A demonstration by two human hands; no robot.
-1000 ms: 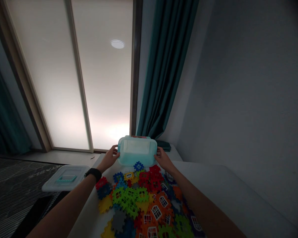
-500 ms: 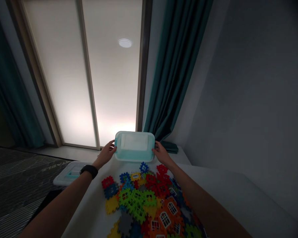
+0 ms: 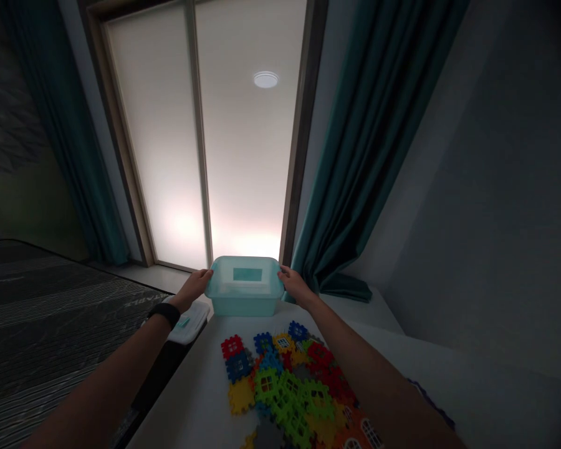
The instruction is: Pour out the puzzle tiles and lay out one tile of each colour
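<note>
A translucent pale-teal plastic box [image 3: 243, 296] stands at the far end of the white table [image 3: 187, 399], its open top facing up and nothing visible inside. My left hand [image 3: 194, 288] grips its left end, and my right hand [image 3: 297, 287] grips its right end. Nearer me lies a heap of colourful interlocking plastic house-shaped blocks [image 3: 285, 380] with window cut-outs, in red, blue, yellow, green and orange. Neither hand touches them. My right forearm hides part of the heap.
A white plastic lid [image 3: 184, 323] with a teal handle lies beyond my left wrist, off the table's left edge. A dark striped floor [image 3: 60, 312] spreads to the left. Teal curtains [image 3: 355, 168] hang beside a bright frosted glass door [image 3: 243, 156].
The box has tilted from showing its underside to showing its open top, and it sits lower and farther from me. The view has swung upward, so the blocks appear lower in the picture.
</note>
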